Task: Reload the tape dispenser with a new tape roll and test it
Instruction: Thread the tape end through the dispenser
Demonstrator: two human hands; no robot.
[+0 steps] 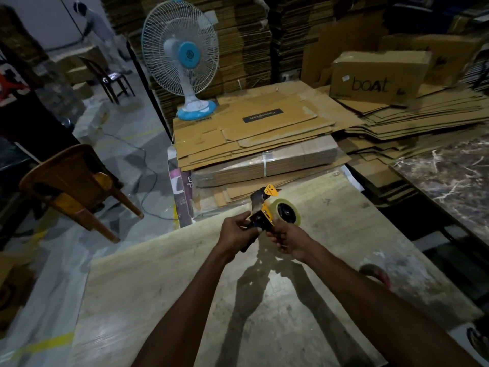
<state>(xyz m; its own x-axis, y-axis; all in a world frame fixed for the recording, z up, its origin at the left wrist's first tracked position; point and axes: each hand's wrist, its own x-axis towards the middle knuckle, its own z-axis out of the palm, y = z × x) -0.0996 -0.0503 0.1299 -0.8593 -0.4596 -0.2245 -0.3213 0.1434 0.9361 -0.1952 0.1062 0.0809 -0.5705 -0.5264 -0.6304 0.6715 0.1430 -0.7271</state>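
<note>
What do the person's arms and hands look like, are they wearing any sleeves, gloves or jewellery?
Both arms are bare from the bottom edge of the frame to the fingers: no sleeves show. The left hand and right hand wear no gloves. No watch, bracelet or ring is visible, though dim light could hide a small ring.

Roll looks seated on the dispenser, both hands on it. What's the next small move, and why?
Probably draw the tape's free end toward the yellow front plate. The clear tape roll already sits on the tape dispenser, the left hand grips its handle, the right hand is just below the roll, and no tape shows at the plate.
</note>
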